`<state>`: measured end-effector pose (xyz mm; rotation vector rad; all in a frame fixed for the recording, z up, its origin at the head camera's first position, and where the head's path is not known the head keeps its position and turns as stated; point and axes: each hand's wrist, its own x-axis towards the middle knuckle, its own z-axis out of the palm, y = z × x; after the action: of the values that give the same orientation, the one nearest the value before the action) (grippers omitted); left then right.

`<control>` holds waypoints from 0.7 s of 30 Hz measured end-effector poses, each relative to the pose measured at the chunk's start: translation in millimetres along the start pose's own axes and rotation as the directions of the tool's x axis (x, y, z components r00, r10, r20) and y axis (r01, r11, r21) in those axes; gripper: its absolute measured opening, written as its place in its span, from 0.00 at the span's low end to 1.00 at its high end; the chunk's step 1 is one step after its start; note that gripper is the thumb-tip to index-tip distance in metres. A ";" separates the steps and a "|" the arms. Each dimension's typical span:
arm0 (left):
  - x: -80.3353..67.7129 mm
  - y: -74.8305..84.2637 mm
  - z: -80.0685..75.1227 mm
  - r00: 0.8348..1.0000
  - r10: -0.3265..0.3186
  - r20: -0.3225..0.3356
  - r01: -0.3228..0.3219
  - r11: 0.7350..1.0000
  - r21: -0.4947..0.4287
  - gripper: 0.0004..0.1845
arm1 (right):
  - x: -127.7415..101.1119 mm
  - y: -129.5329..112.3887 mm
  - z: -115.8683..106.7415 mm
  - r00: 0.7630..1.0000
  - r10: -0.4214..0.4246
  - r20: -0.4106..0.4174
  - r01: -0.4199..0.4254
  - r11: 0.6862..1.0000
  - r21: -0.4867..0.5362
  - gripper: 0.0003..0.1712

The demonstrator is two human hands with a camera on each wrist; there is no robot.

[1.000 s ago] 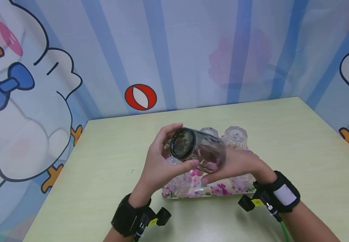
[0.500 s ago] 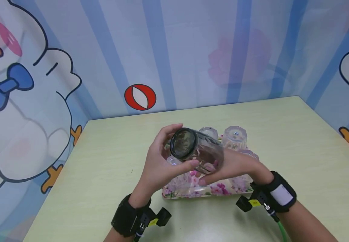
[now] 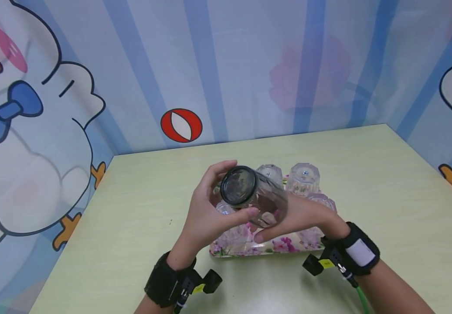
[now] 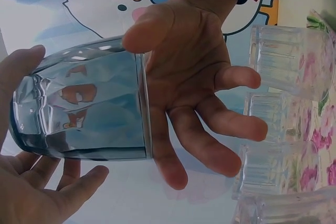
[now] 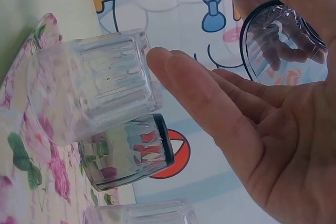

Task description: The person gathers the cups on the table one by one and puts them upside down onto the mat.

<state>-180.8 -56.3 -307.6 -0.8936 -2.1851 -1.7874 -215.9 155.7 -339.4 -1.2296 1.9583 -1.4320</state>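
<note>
A grey-tinted drinking glass [image 3: 270, 201] is tilted above the floral tray [image 3: 284, 246], its dark base turned towards me. My left hand [image 3: 209, 213] grips it near the base, with the thumb along its near side. At the rim end is my right hand [image 3: 308, 216]. In the left wrist view the right hand's [image 4: 186, 66] thumb lies at the rim of the glass [image 4: 105, 108], and its other fingers are spread and relaxed beyond the mouth. The right wrist view shows part of that glass [image 5: 281, 30] behind the right hand [image 5: 283, 135].
Several clear faceted glasses [image 3: 304, 179] stand upside down on the tray. Another tinted glass [image 5: 128, 153] stands among them in the right wrist view. The pale table [image 3: 104, 244] extends around the tray, and a printed cloth backdrop [image 3: 245, 78] rises behind it.
The right hand has shifted slightly left, and the rim end of the glass has swung left and a little towards me. The left hand has kept its hold almost unmoved.
</note>
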 end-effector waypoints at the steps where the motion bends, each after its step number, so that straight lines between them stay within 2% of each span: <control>1: 0.0 -0.3 -0.1 1.000 0.000 0.000 0.000 1.000 0.000 0.42 | 0.2 0.2 0.4 1.000 -0.005 0.000 0.005 1.000 0.005 0.48; 4: 0.1 -0.5 -0.2 1.000 0.003 0.000 -0.003 1.000 0.000 0.42 | 1.1 0.0 1.4 1.000 -0.015 -0.001 0.015 1.000 0.005 0.46; 11: 0.0 -0.3 -0.4 1.000 0.002 -0.002 -0.002 1.000 -0.002 0.42 | 3.3 0.2 3.4 1.000 0.025 0.014 -0.025 0.999 0.037 0.44; 21: -0.7 -0.3 -0.7 1.000 0.005 -0.015 -0.005 1.000 0.013 0.42 | 1.2 0.2 0.1 0.997 0.082 0.007 -0.082 0.997 -0.001 0.44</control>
<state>-180.6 -57.1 -308.1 -0.8794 -2.1812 -1.7701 -216.4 154.7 -339.4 -1.1388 1.9814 -1.3845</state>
